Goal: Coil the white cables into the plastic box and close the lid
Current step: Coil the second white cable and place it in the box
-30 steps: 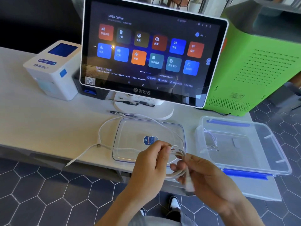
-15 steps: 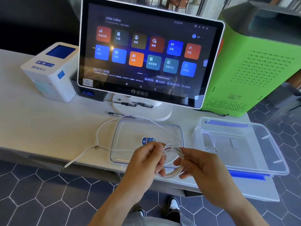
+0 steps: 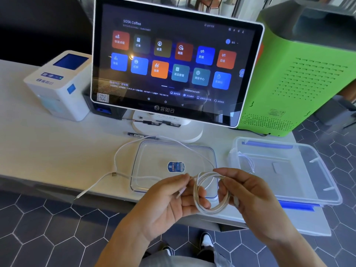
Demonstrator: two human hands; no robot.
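At frame centre, the touchscreen [image 3: 177, 62] reads "SOTA Coffee". Below it, the left hand [image 3: 169, 201] and right hand [image 3: 248, 197] each pinch a round coil of thin white cable [image 3: 210, 191] above the clear lid [image 3: 173, 166]. The transparent plastic box [image 3: 285, 170] sits right on the pale desk [image 3: 48, 147].

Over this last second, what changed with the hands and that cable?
The right hand shifted its grip onto the coil, now rounder and open between both hands. The left hand still pinches the cable. Lid, box and loose tail stayed put.
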